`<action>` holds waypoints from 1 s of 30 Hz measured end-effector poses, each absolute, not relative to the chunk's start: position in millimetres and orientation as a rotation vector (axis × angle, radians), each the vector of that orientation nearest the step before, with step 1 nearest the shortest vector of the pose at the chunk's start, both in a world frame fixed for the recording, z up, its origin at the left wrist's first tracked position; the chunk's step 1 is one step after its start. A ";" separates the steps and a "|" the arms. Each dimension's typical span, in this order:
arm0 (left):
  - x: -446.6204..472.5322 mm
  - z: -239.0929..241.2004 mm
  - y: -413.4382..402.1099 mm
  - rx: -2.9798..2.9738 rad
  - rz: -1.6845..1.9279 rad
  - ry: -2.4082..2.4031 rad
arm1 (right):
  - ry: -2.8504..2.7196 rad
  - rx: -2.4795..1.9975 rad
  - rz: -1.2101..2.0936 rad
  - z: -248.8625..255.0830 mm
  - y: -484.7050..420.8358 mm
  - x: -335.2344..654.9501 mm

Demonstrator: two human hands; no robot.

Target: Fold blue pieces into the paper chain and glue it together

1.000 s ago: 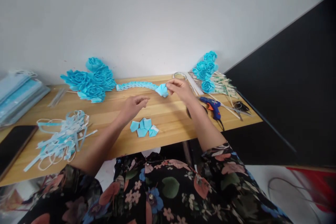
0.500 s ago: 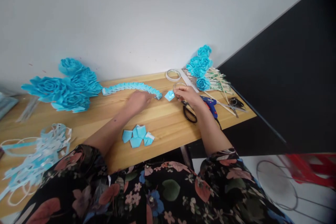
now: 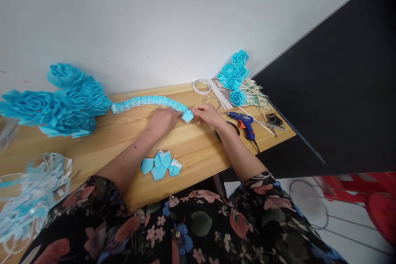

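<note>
A curved strip of overlapping folded blue paper pieces [image 3: 148, 100] lies along the table. My left hand [image 3: 163, 120] is closed at the strip's right end, fingertips touching it. My right hand [image 3: 208, 114] pinches a folded blue paper piece [image 3: 187, 116] by its right side, and this piece sits against the strip's end. Whether the two are joined I cannot tell. Nearer to me, several more folded blue paper pieces [image 3: 159, 170] rest in a small group on the wood.
Blue paper roses [image 3: 71, 99] stand at left above tangled paper strips [image 3: 34, 198]. On the right are a blue glue gun [image 3: 246, 121], tape rolls [image 3: 202, 87], black-handled scissors [image 3: 234, 127] partly under my right arm, sticks [image 3: 256, 97] and more roses [image 3: 233, 74].
My right hand has moved left, bringing the folded paper piece from beside the strip to its right end. My left hand stays at the strip. The camera view has shifted slightly right.
</note>
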State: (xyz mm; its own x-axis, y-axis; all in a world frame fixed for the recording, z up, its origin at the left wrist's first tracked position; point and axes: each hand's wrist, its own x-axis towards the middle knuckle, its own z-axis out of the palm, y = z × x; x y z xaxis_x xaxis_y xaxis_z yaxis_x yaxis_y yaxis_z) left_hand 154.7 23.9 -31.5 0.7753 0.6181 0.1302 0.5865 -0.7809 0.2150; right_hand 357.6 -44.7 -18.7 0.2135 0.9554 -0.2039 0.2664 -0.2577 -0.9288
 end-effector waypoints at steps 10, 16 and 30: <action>155.8 -32.8 25.4 2.758 0.286 0.983 | -1.161 -1.824 0.874 -31.9 -34.7 360.9; 155.4 -39.2 28.9 2.737 0.346 0.976 | -1.247 -1.895 0.764 -33.8 -33.6 359.4; 155.4 -36.6 27.5 2.698 0.366 0.991 | -1.522 -2.125 0.455 -25.0 -35.8 348.7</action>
